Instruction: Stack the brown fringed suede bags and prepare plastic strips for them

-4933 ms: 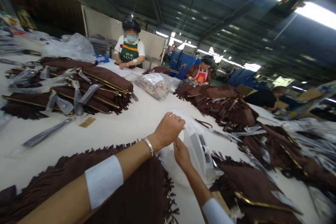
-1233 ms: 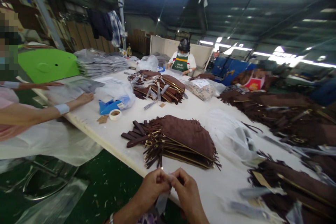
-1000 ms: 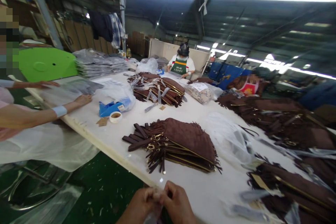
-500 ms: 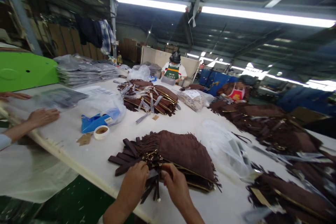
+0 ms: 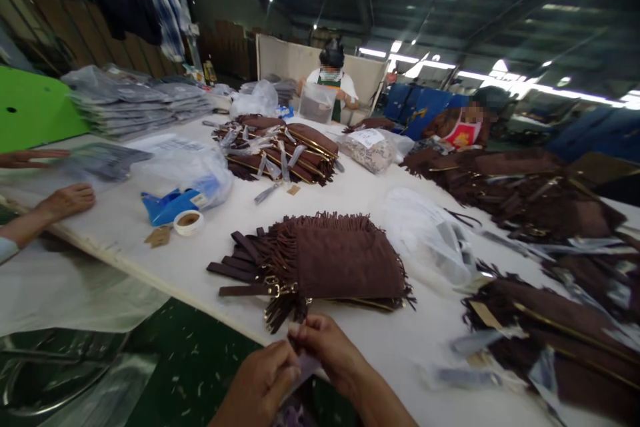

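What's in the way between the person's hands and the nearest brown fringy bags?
Nothing visible: the left hand and right hand are at the near side of the brown bags, holding a pale see-through piece.

The left hand (image 5: pixel 264 377) and the right hand (image 5: pixel 331 350) I saw were both bare — fingers, thumbs and knuckles all uncovered. The right forearm (image 5: pixel 383 397) was bare as well, for as much of it as showed. Low between the wrists sat a small patch of patterned cloth (image 5: pixel 294 415), purple with paler bits — apparently the worker's clothing, its print too blurred to make out.
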`<state>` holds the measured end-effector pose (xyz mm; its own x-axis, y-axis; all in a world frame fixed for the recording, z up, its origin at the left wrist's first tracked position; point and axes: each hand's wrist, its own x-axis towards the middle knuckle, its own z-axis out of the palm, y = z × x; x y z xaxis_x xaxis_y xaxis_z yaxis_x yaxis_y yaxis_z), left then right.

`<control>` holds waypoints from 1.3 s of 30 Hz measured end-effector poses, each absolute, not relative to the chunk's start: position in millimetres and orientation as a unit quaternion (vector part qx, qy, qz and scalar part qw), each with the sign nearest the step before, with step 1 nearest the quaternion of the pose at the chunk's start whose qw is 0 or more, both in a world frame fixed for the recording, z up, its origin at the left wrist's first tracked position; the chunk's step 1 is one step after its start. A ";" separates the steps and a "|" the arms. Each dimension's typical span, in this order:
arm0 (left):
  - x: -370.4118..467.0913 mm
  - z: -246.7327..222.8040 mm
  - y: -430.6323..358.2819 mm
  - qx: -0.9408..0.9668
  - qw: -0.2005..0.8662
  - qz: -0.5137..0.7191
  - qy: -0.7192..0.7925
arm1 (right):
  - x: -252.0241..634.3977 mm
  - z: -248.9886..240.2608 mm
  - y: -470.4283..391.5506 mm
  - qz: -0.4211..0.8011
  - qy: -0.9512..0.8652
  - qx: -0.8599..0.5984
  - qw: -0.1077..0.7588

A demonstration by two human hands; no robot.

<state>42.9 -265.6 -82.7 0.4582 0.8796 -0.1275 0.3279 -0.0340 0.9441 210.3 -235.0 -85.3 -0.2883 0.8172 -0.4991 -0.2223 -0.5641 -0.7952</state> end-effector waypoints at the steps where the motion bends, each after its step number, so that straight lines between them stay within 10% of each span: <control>1: 39.9 -88.0 -269.7 0.624 0.574 0.273 0.455 | 211.5 -88.0 -236.1 0.741 -0.306 -0.485 0.348; 32: 29.4 -116.8 -272.1 0.529 0.527 0.279 0.604 | 204.7 -90.1 -245.9 0.683 -0.304 -0.500 0.438; 39: 41.6 -139.4 -276.6 0.393 0.681 0.328 0.523 | 204.9 -93.1 -243.5 0.672 -0.302 -0.512 0.442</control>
<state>41.6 -276.6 -139.4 0.2373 0.8581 -0.4554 -0.0351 0.4761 0.8787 204.9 -243.5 -93.1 -0.0843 0.9030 -0.4213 -0.2850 -0.4270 -0.8582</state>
